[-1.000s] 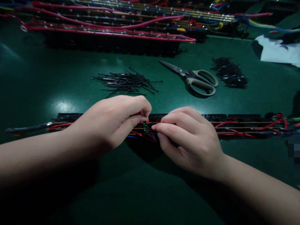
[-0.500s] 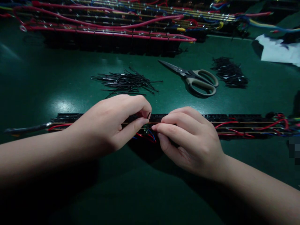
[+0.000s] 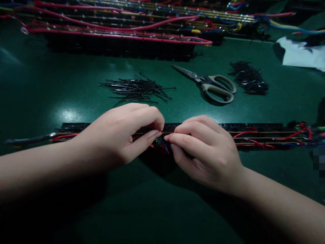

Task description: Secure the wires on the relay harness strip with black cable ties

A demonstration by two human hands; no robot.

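Note:
A long black strip (image 3: 254,135) with red, blue and bare wires along it lies across the green table in front of me. My left hand (image 3: 119,134) is over its middle, thumb and forefinger pinched together on something too small to make out. My right hand (image 3: 203,149) rests beside it, fingers curled and pressed onto the strip, fingertips almost touching the left thumb. Red and blue wires (image 3: 162,148) show just below the pinch.
A loose pile of thin black cable ties (image 3: 134,88) lies behind my hands. Scissors (image 3: 210,86) with grey handles lie to its right, then a second dark pile (image 3: 248,79). Several wired strips with pink cables (image 3: 114,30) line the back. White paper (image 3: 299,54) sits far right.
My left fingertips have closed tighter and dipped slightly toward the strip; the small dark tip seen between them half a second ago is now hidden. The right hand has stayed put.

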